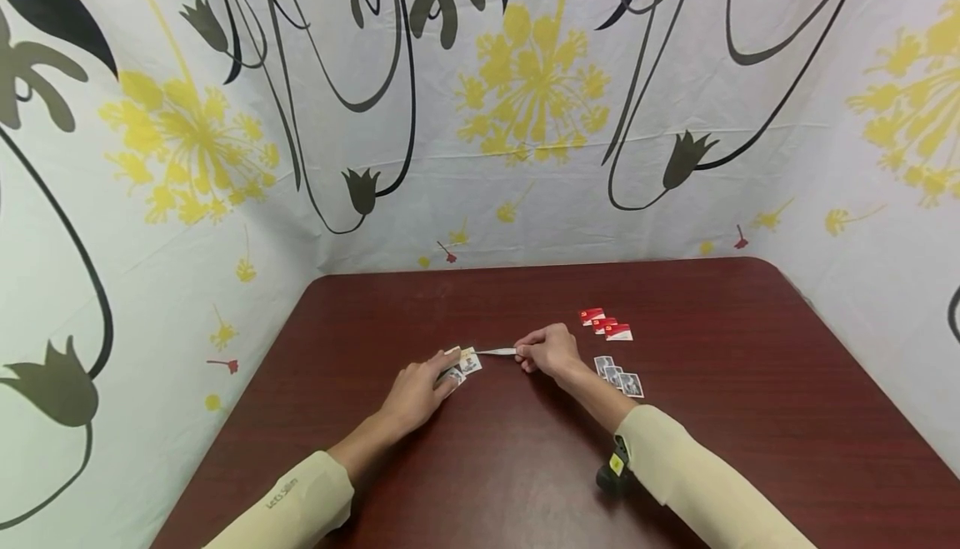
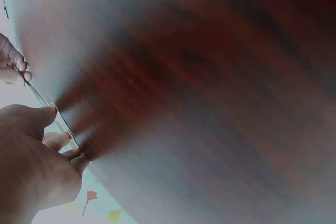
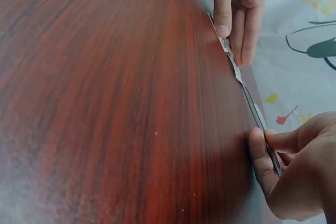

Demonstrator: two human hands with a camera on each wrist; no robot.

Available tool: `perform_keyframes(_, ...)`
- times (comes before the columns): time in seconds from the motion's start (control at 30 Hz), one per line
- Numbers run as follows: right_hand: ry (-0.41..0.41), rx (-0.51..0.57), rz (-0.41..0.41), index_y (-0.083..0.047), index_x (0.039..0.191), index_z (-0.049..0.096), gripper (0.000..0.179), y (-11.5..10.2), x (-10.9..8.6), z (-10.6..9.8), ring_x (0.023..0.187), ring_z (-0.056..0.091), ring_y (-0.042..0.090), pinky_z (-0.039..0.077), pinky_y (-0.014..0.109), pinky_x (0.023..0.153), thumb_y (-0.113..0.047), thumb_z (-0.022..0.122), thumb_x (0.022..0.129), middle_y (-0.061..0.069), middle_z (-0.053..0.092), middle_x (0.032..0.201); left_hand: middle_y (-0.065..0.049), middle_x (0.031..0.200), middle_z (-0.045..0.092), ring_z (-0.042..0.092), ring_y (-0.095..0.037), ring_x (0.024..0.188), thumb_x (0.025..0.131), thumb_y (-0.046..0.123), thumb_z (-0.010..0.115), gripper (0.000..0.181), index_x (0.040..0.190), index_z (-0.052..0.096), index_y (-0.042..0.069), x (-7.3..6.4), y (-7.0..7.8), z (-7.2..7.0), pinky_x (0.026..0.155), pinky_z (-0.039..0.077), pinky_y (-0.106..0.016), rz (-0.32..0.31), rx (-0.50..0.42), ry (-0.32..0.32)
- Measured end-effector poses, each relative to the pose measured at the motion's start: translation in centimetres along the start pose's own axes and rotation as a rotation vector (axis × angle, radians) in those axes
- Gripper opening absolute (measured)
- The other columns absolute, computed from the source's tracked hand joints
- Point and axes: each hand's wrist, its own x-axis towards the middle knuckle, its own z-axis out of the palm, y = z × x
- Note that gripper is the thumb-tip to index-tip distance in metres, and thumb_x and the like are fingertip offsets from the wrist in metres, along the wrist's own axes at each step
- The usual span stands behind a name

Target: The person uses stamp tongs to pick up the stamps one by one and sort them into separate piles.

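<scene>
I face a dark red-brown wood-grain table (image 1: pixel 450 474), far corners rounded. Creased white fabric (image 1: pixel 450 187) walls me in ahead and both sides: yellow flower heads (image 1: pixel 536 87), grey-green tulips (image 1: pixel 684 162), dark curving stems (image 1: pixel 412 74). Even light.

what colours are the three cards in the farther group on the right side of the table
Red and white; the cards show best in the head view.

Cloth-walled booth (image 1: pixel 420 224); wood-grained table (image 1: pixel 480 474)

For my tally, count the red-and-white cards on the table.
3. The back card, middle card and front card overlap in a row at right, beyond the grey-picture cards. Others may be hidden underneath.
</scene>
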Motion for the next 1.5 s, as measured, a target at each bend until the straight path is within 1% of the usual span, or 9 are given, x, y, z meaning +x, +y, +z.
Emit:
perform_keyframes(0.43,0.007,-0.009,-0.014,0.013,0.097,0.079,0.008,-0.1,0.1,0.0,0.056,0.07,0.015,0.06,0.03,0.056,0.007,0.073,0.095,0.023,0.076,0.079,-0.026,0.142,0.063,0.069,-0.044,0.118,0.1,0.013,0.075,0.047,0.146,0.066,0.009,0.1,0.0,0.0,0.09,0.055,-0.06,-0.007,-0.006,-0.004)
perform_keyframes(0.63,0.01,0.042,0.012,0.014,0.098,0.079,0.008,0.0,0.2,-0.1,0.055,0.069,0.014,0.06,0.028,0.056,0.008,0.074,0.095,0.022,0.076,0.078,-0.026,0.142,0.063,0.068,-0.041,0.122,0.1,0.014,0.075,0.049,0.148,0.064,0.01,0.0,0.0,0.0,0.091,0.055,-0.06,-0.014,-0.01,-0.007)
perform_keyframes(0.87,0.041,0.104,0.055,0.013,0.097,0.079,0.007,-0.1,0.6,-0.4,0.055,0.069,0.015,0.06,0.028,0.057,0.008,0.073,0.095,0.021,0.076,0.078,-0.026,0.141,0.063,0.07,-0.041,0.119,0.099,0.015,0.076,0.049,0.147,0.065,0.009,0.0,0.0,-0.1,0.085,0.057,-0.058,-0.007,-0.004,-0.003)
perform_keyframes(1.0,0.069,0.111,0.075,0.011,0.096,0.08,0.007,-0.2,0.9,-0.4,0.055,0.069,0.014,0.06,0.027,0.057,0.007,0.074,0.095,0.019,0.076,0.078,-0.028,0.138,0.065,0.07,-0.043,0.119,0.099,0.016,0.076,0.048,0.145,0.066,0.009,0.0,-0.3,0.0,0.084,0.057,-0.061,0.029,-0.023,0.028)
perform_keyframes(1.1,0.086,0.116,0.086,0.01,0.096,0.08,0.008,-0.2,1.2,-0.3,0.056,0.07,0.014,0.06,0.028,0.058,0.006,0.072,0.097,0.019,0.077,0.079,-0.028,0.134,0.067,0.071,-0.041,0.117,0.101,0.02,0.074,0.047,0.146,0.066,0.01,0.1,-1.6,0.9,0.079,0.057,-0.06,0.087,-0.009,0.067)
perform_keyframes(1.23,0.111,0.147,0.097,0.011,0.097,0.08,0.009,-0.4,1.5,-0.2,0.058,0.071,0.015,0.061,0.03,0.06,0.007,0.071,0.097,0.022,0.077,0.082,-0.03,0.132,0.067,0.071,-0.041,0.118,0.101,0.02,0.073,0.047,0.146,0.065,0.009,0.1,-1.6,0.9,0.078,0.056,-0.062,0.113,-0.021,0.077)
perform_keyframes(1.3,0.126,0.165,0.1,0.011,0.098,0.079,0.01,-0.5,1.6,0.0,0.058,0.071,0.015,0.062,0.031,0.06,0.007,0.071,0.098,0.023,0.077,0.084,-0.031,0.132,0.067,0.07,-0.043,0.119,0.1,0.018,0.073,0.047,0.145,0.065,0.006,0.0,-0.9,0.3,0.08,0.055,-0.065,0.105,-0.031,0.067)
perform_keyframes(1.37,0.143,0.18,0.103,0.012,0.098,0.079,0.009,-0.6,1.7,0.3,0.057,0.071,0.014,0.062,0.031,0.06,0.007,0.071,0.097,0.024,0.077,0.085,-0.031,0.133,0.066,0.07,-0.043,0.119,0.1,0.015,0.073,0.047,0.145,0.065,0.005,0.0,-0.6,0.2,0.081,0.055,-0.065,0.096,-0.018,0.056)
perform_keyframes(1.5,0.173,0.206,0.097,0.014,0.099,0.078,0.009,-0.6,1.8,0.9,0.054,0.069,0.012,0.061,0.029,0.057,0.009,0.071,0.096,0.025,0.077,0.084,-0.03,0.136,0.065,0.068,-0.042,0.123,0.099,0.013,0.075,0.048,0.145,0.065,0.004,0.0,-0.1,-0.1,0.088,0.055,-0.064,0.045,-0.006,0.02)
